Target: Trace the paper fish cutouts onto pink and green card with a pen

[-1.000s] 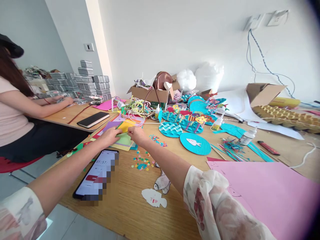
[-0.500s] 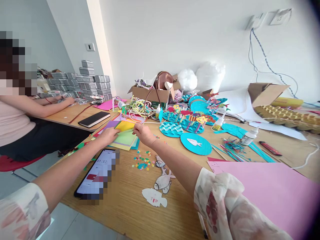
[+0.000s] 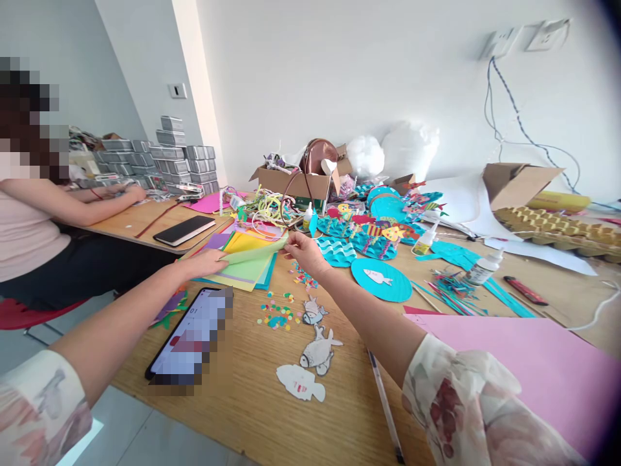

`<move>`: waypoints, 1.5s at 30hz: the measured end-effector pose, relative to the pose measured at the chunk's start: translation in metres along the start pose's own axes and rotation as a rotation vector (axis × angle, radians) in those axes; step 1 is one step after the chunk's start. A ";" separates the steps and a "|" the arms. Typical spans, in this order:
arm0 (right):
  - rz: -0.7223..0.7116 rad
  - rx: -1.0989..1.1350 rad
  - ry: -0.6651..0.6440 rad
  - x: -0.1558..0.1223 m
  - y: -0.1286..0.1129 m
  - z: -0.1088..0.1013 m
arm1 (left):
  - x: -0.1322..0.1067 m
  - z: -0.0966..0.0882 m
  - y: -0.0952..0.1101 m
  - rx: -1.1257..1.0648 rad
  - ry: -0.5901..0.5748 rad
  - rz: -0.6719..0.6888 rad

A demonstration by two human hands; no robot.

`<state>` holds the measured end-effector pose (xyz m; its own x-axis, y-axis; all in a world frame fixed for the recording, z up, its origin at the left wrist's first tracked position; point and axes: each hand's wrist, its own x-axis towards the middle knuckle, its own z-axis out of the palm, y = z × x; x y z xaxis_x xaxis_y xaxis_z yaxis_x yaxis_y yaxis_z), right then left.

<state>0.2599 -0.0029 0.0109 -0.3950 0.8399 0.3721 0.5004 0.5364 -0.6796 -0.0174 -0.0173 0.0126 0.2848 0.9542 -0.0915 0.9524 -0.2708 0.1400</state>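
Observation:
Over a stack of coloured paper, a light green paper sheet [image 3: 259,252] is raised along one edge, which looks folded or curled. Its right end is pinched between the thumb and fingers of my right hand [image 3: 305,251]. My left hand [image 3: 206,263] has its fingers closed on the sheet's left end, resting by the stack. Yellow paper [image 3: 242,241] and blue paper [image 3: 266,277] show around the green one. Below my hands lie small round confetti dots [image 3: 279,317] and fish cutouts, among them a white fish cutout [image 3: 299,382].
A phone [image 3: 191,336] lies near my left forearm, a pen [image 3: 385,408] under my right. Blue discs [image 3: 381,279], glue bottles [image 3: 485,266], a red cutter [image 3: 525,290] and pink paper [image 3: 514,369] lie to the right. A co-worker [image 3: 33,220] sits at the left beside a black notebook [image 3: 184,231].
My right hand has moved right and slightly up along the light green sheet, and more of its raised edge shows between my hands. My left hand has shifted slightly left.

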 end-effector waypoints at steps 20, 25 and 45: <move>-0.058 -0.722 -0.171 0.002 -0.016 -0.014 | -0.001 -0.009 0.007 -0.046 -0.124 0.053; -0.183 -0.805 -0.239 -0.001 -0.032 -0.003 | -0.001 -0.010 0.011 -0.016 -0.134 0.047; -0.143 -0.763 -0.292 0.007 -0.032 -0.025 | -0.004 -0.002 0.002 -0.081 -0.081 0.052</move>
<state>0.2608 -0.0122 0.0506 -0.6257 0.7608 0.1721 0.7741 0.6328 0.0167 -0.0170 -0.0217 0.0149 0.3442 0.9250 -0.1610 0.9252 -0.3049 0.2260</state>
